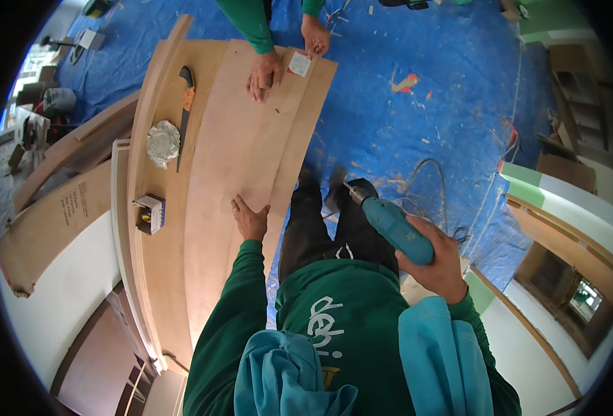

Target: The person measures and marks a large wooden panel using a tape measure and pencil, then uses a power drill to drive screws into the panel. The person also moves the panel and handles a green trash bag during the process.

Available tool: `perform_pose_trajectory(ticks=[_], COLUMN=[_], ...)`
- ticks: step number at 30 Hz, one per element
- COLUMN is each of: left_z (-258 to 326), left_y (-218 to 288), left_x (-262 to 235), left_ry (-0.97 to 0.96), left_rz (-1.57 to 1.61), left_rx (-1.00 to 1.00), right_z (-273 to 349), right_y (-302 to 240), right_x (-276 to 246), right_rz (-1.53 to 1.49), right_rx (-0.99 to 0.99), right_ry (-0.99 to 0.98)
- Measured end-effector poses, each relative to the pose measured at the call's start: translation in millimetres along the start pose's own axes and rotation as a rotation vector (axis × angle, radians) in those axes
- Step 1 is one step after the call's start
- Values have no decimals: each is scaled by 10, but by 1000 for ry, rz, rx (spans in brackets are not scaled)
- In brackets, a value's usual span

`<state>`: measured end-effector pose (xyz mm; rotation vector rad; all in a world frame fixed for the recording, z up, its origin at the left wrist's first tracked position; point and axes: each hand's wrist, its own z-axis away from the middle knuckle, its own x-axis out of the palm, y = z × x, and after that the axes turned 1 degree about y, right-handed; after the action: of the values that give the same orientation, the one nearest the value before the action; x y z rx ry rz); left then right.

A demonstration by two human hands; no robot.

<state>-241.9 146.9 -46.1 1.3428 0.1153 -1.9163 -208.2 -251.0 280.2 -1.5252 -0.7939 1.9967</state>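
Observation:
My left hand (251, 218) lies on a pale wooden panel (233, 145) with its fingers spread and nothing in them. In my right hand (439, 262) is a teal power drill (393, 225), held off to the right of the panel over my thigh. Its chuck carries a thin bit that points up and to the left, clear of the wood. At the panel's far end, a co-worker's hand (265, 75) presses on the surface. The co-worker's other hand (314, 36) is at the far edge, close to a white label (299, 64).
Left of the panel lie a handsaw (188, 97) with an orange and black handle, a crumpled silver foil piece (163, 144) and a small open box (151, 213). A cable (439, 173) loops on the blue floor sheet (369, 90). Cardboard (64, 215) leans at the left.

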Motion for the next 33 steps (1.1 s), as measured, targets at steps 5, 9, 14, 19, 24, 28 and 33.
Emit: perform_pose_trajectory(ticks=[5, 9, 14, 19, 24, 28, 33], left_z=[-39, -105, -126, -239, -239, -307, -379], left_y=[140, 120, 230, 166, 188, 382, 425], left_x=[36, 145, 241, 287, 317, 255, 299], left_ry=[-56, 21, 132, 123, 138, 131, 69], left_rz=[-70, -102, -83, -28, -16, -61, 23], left_rx=[-110, -111, -147, -53, -45, -75, -233], right_z=[-433, -891, -1431, -1876, -2101, -2293, -2654], right_y=[284, 545, 782, 935, 921, 754, 461], right_x=[-154, -304, -490, -584, -603, -465, 35], right_rz=[-1, 18, 95, 154, 175, 184, 139], right_rx=[-2, -82, -172, -292, -312, -399, -464], right_ry=[-113, -200, -340, -372, -385, -392, -378])
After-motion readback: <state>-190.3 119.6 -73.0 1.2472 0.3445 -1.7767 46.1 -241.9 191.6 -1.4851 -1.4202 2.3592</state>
